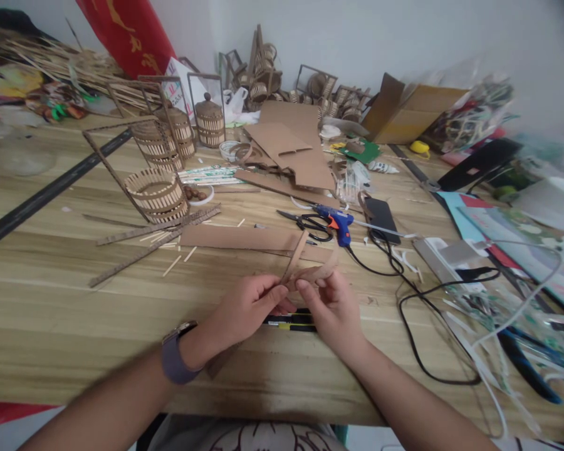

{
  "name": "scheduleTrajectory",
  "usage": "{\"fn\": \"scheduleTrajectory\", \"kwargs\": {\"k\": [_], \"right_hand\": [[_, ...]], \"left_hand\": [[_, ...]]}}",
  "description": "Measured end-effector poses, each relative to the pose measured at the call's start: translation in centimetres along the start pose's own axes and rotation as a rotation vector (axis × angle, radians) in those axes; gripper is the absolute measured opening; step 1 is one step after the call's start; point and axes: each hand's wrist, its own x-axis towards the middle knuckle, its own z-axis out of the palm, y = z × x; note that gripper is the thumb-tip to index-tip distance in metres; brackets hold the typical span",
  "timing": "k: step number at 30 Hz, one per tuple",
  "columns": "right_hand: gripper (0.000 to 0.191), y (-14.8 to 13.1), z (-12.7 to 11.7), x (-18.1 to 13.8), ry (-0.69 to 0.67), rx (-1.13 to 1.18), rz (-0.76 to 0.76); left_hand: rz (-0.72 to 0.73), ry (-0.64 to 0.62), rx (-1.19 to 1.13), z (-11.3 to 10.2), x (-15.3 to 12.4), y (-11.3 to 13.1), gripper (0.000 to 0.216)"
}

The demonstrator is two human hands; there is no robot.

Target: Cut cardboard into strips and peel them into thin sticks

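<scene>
Both hands meet just above the near edge of the wooden table, and between them they pinch thin cardboard strips: the left hand, a watch on its wrist, closes thumb and forefinger on the spot where the strips cross, while the right hand clamps the same spot from the other side, fingertips almost touching those of the left. One strip rises steeply from the pinch and another curves off to the right, so the grip seems placed at the crossing to keep the two pieces from slipping against each other. Taking the blue glue gun as landmark: the held strips sit just nearer than it and a little left; a utility knife lies flat on the table nearer still, partly hidden beneath the hands, handy to either one. The scissors lie touching the gun's left side, and a long flat cardboard piece stretches left of them. The gun's black cord loops away to the right. Farther left of the gun stands a round slatted basket within a tilted frame, and behind the gun lie folded cardboard sheets.
</scene>
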Motion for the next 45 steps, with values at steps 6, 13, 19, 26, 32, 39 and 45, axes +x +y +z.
{"fn": "scheduleTrajectory", "kwargs": {"k": [6, 13, 19, 26, 32, 39, 45], "right_hand": [[0.004, -0.6, -0.1, 0.6, -0.061, -0.324, -0.268], [0.007, -1.0, -0.2, 0.5, -0.034, -0.352, -0.294], [0.012, -1.0, -0.2, 0.4, -0.019, -0.105, -0.023], [0.014, -0.5, 0.1, 0.3, -0.001, 0.18, 0.139], [0.008, -0.7, 0.1, 0.1, -0.048, -0.124, -0.09], [0.007, -0.7, -0.1, 0.3, -0.053, -0.269, -0.207], [0.011, -0.8, 0.0, 0.2, 0.033, -0.042, 0.023]], "left_hand": [[0.022, 0.023, 0.02, 0.1, -0.1, 0.2, 0.03], [0.039, 0.017, 0.071, 0.3, -0.2, 0.1, 0.029], [0.039, -0.015, 0.053, 0.2, -0.1, -0.3, 0.03], [0.01, 0.004, -0.025, 0.2, -0.1, -0.4, 0.033], [-0.02, -0.019, -0.125, 0.1, 0.3, -0.7, 0.048], [0.004, 0.014, 0.042, 0.2, -0.1, -0.1, 0.033], [0.046, 0.015, 0.242, 0.1, -0.5, 0.4, 0.03]]}}
